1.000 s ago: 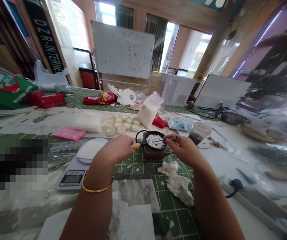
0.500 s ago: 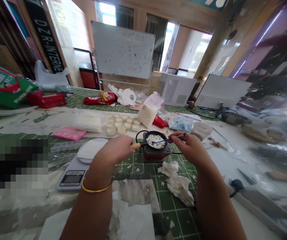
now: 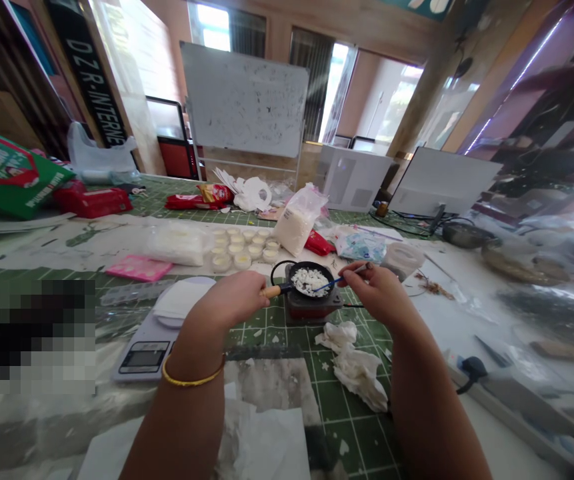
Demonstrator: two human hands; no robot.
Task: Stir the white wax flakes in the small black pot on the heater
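A small black frying pan (image 3: 295,269) rests on a compact hot plate (image 3: 311,311), with white pieces (image 3: 309,280) spread across its bottom. My left hand (image 3: 239,297) is closed around the light wooden end of the pan's handle (image 3: 271,292). Between the fingers of my right hand (image 3: 374,290) is a thin blue stick (image 3: 335,283), slanting down so that its far end is among the white pieces. Crumpled white tissues (image 3: 359,373) lie just in front of the hot plate.
Several small cups of pale wax-like filling (image 3: 241,259) stand behind the pan, beside a bag of white granules (image 3: 297,223). A kitchen scale (image 3: 144,357) bearing white sheets is at left. Rightward are a plastic cup (image 3: 403,259) and a black plug (image 3: 473,372).
The stick's tip has shifted slightly to the right within the pan, and the white pieces have been moved about. My left hand keeps its hold on the handle.
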